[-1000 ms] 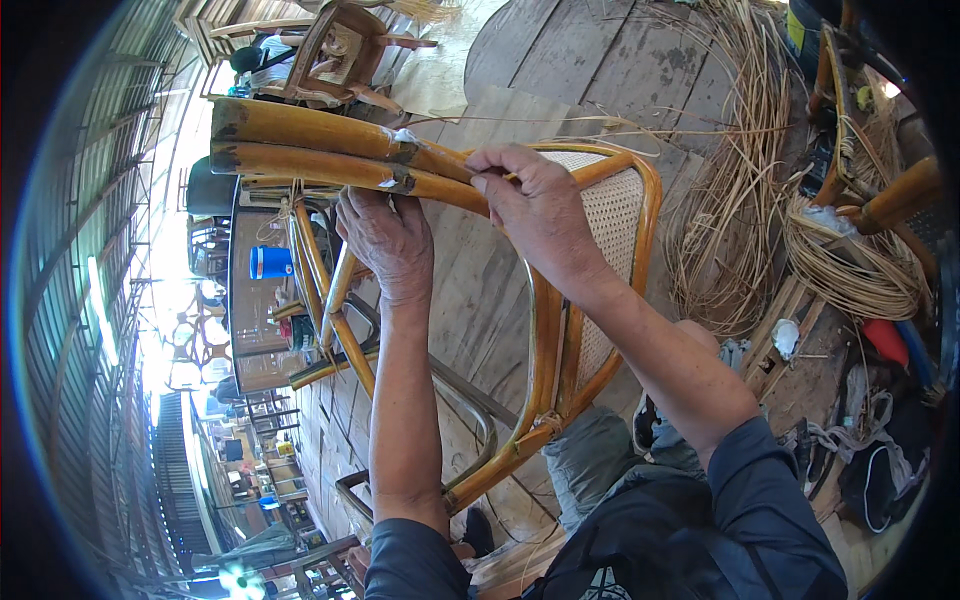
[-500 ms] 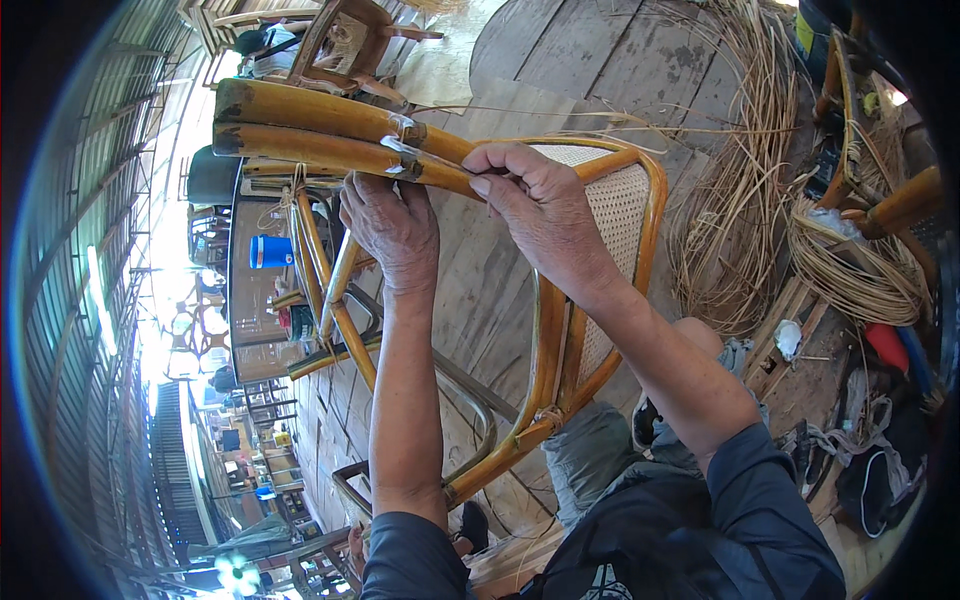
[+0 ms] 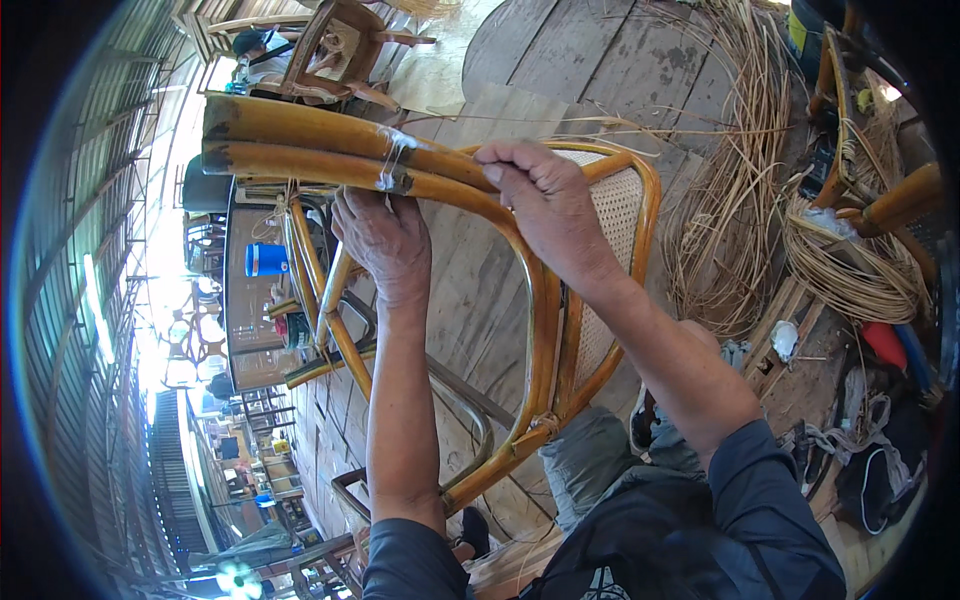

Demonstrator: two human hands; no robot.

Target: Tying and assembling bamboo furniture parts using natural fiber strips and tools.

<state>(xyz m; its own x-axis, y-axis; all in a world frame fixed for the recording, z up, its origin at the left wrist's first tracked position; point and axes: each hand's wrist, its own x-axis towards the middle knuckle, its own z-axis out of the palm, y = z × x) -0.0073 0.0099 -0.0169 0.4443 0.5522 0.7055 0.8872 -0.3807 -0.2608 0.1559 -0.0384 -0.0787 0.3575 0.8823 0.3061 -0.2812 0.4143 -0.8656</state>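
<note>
Just beyond the left hand [image 3: 384, 245], white binding [image 3: 391, 165] crosses two side-by-side poles [image 3: 300, 128]; that hand curls under them, grip unclear. Right hand [image 3: 550, 208] pinches narrow at poles, contents hidden; chair frame [image 3: 545, 340] curves down between hands.

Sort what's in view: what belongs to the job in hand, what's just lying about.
Job in hand:
two yellow-brown round cane-like poles, left hand and right hand at them
thin whitish binding across both poles

Lying about:
blue cylindrical container
smooth red object, kind unclear
loose tan cane strands, untouched, possibly supplies
</note>
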